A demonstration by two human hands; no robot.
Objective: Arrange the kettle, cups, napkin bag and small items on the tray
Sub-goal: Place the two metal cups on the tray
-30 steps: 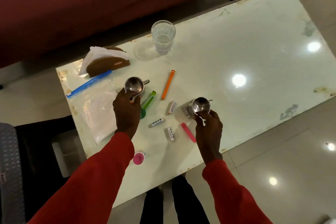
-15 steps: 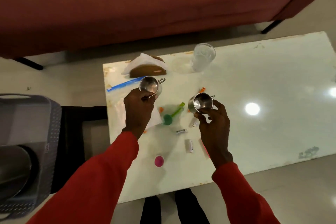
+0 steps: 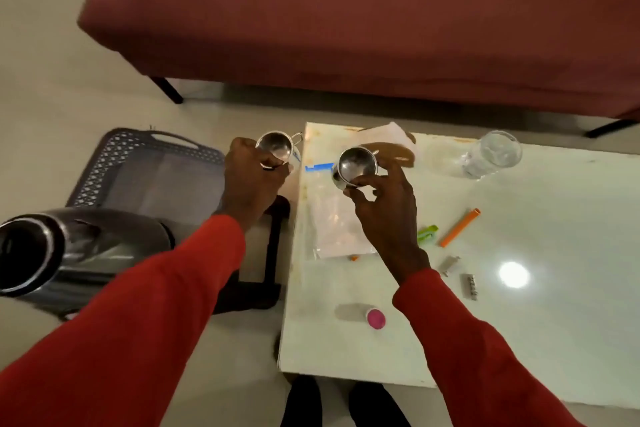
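both hands are up with a steel cup apiece. the left hand (image 3: 254, 180) has its grip clenched round the left cup (image 3: 276, 146), held in the air past the left edge of the tabletop (image 3: 540, 315), between it and the dark tray (image 3: 104, 163) that sits on the floor to the left. the right hand (image 3: 384, 204) pinches the rim of the right cup (image 3: 356, 165) with its fingertips, held over the far left corner of the tabletop, above the clear napkin bag (image 3: 332, 218) with its blue zip strip. the kettle (image 3: 59, 253) already stands at the near end of the tray, so i'd say the cups are the step in hand, carried across but not yet set down. next the left cup wants lowering upright onto the bare far part of the tray, clear of the kettle, with the right one just beside it. the bag, the orange clip (image 3: 460, 227), the green clip (image 3: 427, 232), the pink-capped bottle (image 3: 367, 315) and the small batteries (image 3: 470, 286) lie on the tabletop, not yet moved.
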